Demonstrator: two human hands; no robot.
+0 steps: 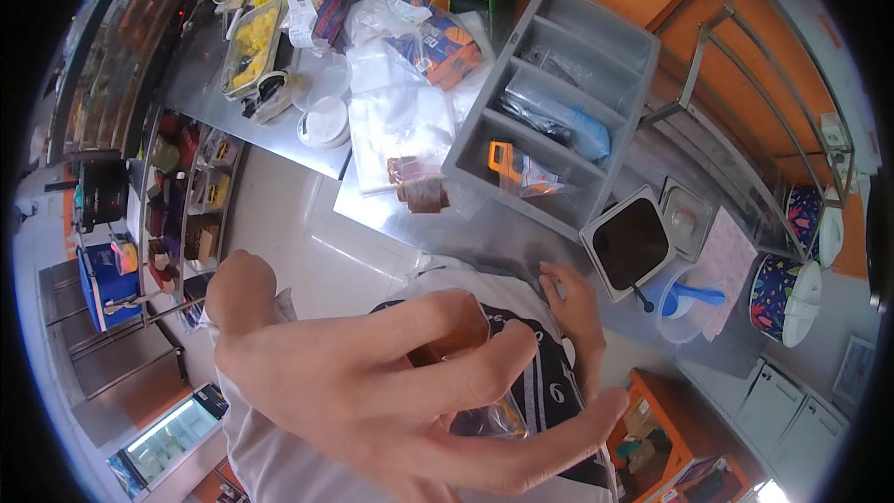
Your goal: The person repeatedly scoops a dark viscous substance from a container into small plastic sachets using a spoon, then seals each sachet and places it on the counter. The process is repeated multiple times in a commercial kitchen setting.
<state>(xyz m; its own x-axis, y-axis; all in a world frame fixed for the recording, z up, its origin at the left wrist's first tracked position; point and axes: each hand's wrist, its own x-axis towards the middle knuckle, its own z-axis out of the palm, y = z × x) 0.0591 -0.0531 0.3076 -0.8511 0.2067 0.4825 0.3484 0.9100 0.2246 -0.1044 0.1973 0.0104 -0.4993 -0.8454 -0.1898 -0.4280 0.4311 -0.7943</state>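
My left hand (391,391) is large and close to the camera, its back towards me and its fingers spread and bent to the right. Under the fingers shows a brown package (454,342) in clear plastic, which the hand seems to hold from above. The palm side and thumb are hidden. My right hand (569,307) hangs low beside the steel table's near edge, fingers slightly apart, holding nothing visible. Behind both hands is a black patterned apron (541,370) over light clothing. Brown plastic-wrapped packets (422,188) lie at the table's near corner, beside white plastic bags (401,119).
A grey divided bin (482,136) stands on the steel table (380,216), holding bags and an orange-handled tool. To its right are a dark-filled metal pan (628,244) and a clear tub (674,311) with a blue scoop. A tray of yellow food (251,49) sits at left.
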